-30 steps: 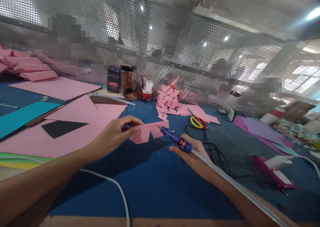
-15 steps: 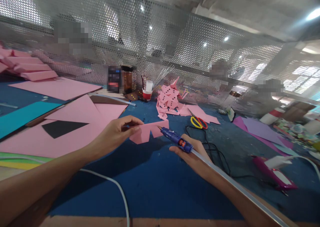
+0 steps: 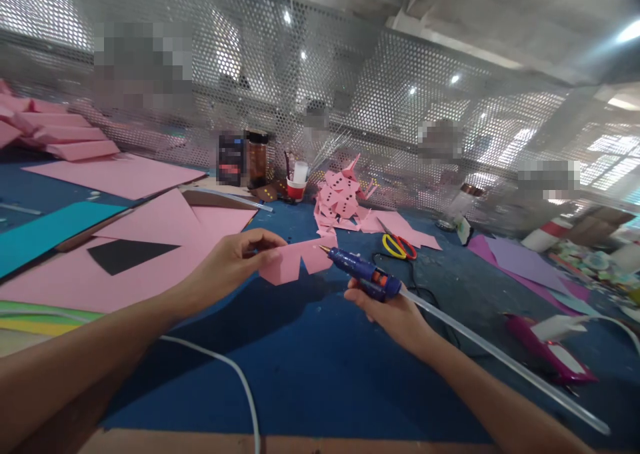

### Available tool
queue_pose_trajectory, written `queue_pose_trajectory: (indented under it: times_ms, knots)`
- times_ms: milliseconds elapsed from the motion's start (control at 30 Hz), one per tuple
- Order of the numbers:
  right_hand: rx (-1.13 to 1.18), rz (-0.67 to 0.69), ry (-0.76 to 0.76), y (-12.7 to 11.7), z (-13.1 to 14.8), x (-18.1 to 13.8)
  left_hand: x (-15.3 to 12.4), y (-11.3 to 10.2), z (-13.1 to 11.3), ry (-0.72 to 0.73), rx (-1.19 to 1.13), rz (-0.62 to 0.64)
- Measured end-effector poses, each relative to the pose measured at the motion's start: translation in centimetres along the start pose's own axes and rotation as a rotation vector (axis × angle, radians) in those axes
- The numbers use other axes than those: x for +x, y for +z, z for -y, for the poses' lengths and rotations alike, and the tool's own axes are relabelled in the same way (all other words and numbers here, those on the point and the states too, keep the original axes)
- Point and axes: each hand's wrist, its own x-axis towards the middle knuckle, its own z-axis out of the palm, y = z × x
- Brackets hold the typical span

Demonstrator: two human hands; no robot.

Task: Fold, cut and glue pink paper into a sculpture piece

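My left hand (image 3: 231, 265) pinches a pink paper cut-out (image 3: 299, 261) with tabs and holds it above the blue table (image 3: 310, 367). My right hand (image 3: 393, 311) is wrapped round a blue hot glue gun (image 3: 361, 273) with a long clear glue stick (image 3: 500, 361) coming out of its back. The gun's nozzle touches the right edge of the pink cut-out.
Pink paper sheets (image 3: 165, 241) and a black triangle (image 3: 127, 254) lie to the left. A pile of dotted pink pieces (image 3: 343, 197), yellow-red scissors (image 3: 397, 245), a second pink glue gun (image 3: 550, 351), jars (image 3: 256, 159) and a cup (image 3: 296, 186) stand behind. A perforated metal screen (image 3: 380, 121) closes the back.
My right hand lifted the glue gun and closed round it, and its nozzle now meets the pink cut-out. My left hand stayed almost still.
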Motion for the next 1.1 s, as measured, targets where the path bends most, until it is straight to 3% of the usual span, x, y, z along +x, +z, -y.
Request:
queue_pose_trajectory:
  times_ms: [167, 300, 533, 900, 1100]
  knots:
    - [0.105, 0.034, -0.011, 0.2, 0.6, 0.6, 0.5, -1.3, -0.6, -0.055, -0.061, -0.051]
    - [0.1, 0.003, -0.006, -0.2, 1.3, 1.5, 1.0, -2.7, -0.7, -0.077, -0.087, -0.173]
    - [-0.01, 0.028, 0.006, -1.1, 1.6, 5.3, 1.8, -5.6, 1.1, -0.168, -0.038, -0.311]
    - [-0.101, 0.226, 0.065, 1.2, 1.4, 11.2, 2.0, -7.4, 2.6, -0.272, 0.013, -0.478]
    - [-0.146, 0.244, 0.123, 1.9, 0.2, 13.0, 2.0, -7.9, 3.8, -0.264, 0.004, -0.47]
